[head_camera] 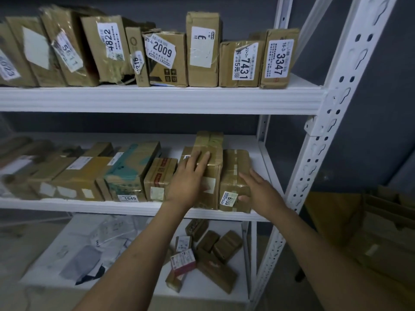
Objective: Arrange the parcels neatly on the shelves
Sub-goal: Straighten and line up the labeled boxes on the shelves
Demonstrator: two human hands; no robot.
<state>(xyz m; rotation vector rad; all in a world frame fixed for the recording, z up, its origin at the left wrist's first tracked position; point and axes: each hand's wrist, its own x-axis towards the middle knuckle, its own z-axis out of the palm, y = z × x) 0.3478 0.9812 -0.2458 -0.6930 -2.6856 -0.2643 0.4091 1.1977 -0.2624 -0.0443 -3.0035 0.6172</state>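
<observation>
**A:** So which step are we on?

**B:** Squaring up the middle shelf (134,206). My left hand (187,184) lies flat and open on the tall taped parcel (211,162), gripping nothing. My right hand (261,194) is open too, palm against the shorter parcel (234,176) at the right end of that shelf, thumb under its front corner.

**A:** Next?

**B:** Probably nudge both boxes back flush with their neighbours. Glossy tape over creased brown cardboard, so palms may slip. Small boxes (213,250) on the shelf below lie jumbled.
</observation>
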